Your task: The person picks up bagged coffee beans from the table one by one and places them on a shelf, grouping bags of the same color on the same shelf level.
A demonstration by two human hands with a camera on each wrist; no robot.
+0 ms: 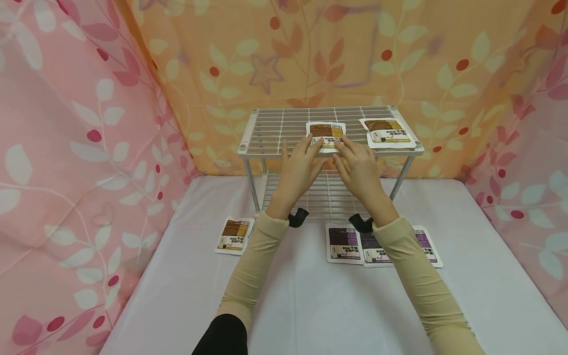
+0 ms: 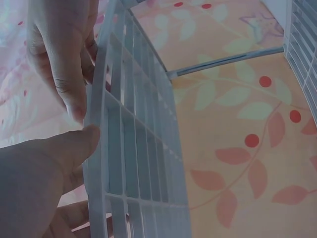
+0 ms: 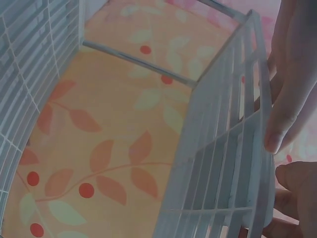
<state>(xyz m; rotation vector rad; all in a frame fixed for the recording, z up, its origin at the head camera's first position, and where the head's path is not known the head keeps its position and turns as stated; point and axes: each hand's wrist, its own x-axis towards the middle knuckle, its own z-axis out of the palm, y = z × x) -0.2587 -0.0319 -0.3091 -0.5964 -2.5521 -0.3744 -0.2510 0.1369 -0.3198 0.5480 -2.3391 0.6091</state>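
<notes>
Since the top shelf (image 1: pixel 266 154) carries the brown packet (image 1: pixel 327 131) midway along its front edge, the left hand (image 1: pixel 296 171) and the right hand (image 1: pixel 361 170) seem to need no grip: fingers extended, both just touch it, perhaps to steady it.

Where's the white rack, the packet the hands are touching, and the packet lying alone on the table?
White rack (image 1: pixel 271 133): head view, on the bare left part of its top shelf.
Touched packet (image 1: pixel 326 132): head view, on its printed front.
Lone packet (image 1: pixel 234 236): head view, middle of its front.
</notes>
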